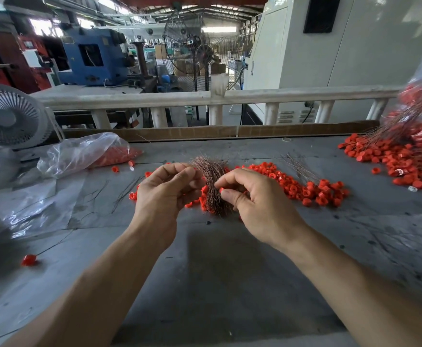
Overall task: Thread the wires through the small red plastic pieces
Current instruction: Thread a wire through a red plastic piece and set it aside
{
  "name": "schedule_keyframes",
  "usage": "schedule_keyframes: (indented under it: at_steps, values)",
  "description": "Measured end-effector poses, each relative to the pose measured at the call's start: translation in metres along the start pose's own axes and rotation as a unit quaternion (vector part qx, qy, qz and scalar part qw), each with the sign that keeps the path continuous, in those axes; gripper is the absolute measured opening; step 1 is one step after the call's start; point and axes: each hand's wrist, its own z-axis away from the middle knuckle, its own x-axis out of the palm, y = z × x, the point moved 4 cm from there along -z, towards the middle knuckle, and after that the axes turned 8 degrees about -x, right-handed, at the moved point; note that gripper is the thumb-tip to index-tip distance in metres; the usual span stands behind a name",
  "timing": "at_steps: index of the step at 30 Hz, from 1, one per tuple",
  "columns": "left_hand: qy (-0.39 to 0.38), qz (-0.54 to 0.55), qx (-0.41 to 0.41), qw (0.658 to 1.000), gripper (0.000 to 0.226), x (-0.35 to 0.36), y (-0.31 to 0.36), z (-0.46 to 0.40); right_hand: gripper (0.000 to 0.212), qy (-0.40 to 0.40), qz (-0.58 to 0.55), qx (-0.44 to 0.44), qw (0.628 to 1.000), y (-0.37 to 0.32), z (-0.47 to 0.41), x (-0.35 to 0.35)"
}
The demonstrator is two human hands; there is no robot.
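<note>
Here, left hand point(166, 190) grips wire bundle point(211, 182); right hand point(252, 199) pinches red piece point(221, 190).

A small white desk fan point(8, 117) stands at my far left, crumpled clear plastic sheeting point(33, 209) lies beside it, and beyond a pale railing point(205, 96) stands a blue machine point(92, 60).

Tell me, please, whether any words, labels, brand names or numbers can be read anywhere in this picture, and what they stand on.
None can be read.
Blue machine: no legible marking.
White cabinet: no lettering visible.
Red plastic pieces: any marking too small to tell.
White desk fan: no brand shows.
</note>
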Motion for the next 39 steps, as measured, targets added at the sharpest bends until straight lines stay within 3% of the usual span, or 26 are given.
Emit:
schedule_keyframes:
  at_steps: [16,20,24,27,32,39]
  values:
    - [0.048,0.014,-0.003,0.999,0.006,-0.006,0.0,-0.001,0.01,-0.003,0.014,-0.001,1.0,0.002,0.001,0.001]
    - [0.03,0.024,-0.015,0.999,0.009,-0.006,0.001,-0.002,0.01,0.045,0.069,0.02,0.996,0.011,-0.001,-0.011]
    - [0.04,-0.024,-0.018,0.999,0.011,-0.005,-0.001,-0.001,0.007,0.131,0.18,0.082,0.972,0.028,-0.005,-0.044]
    - [0.054,-0.08,-0.009,0.995,0.013,-0.007,-0.002,-0.002,0.007,0.157,0.271,0.177,0.933,0.048,-0.003,-0.072]
    - [0.055,-0.183,0.027,0.981,0.016,-0.003,-0.005,-0.002,0.008,0.122,0.308,0.307,0.892,0.072,0.007,-0.103]
    - [0.059,-0.241,0.037,0.968,0.02,-0.004,-0.008,-0.005,0.005,0.065,0.355,0.37,0.856,0.081,0.008,-0.114]
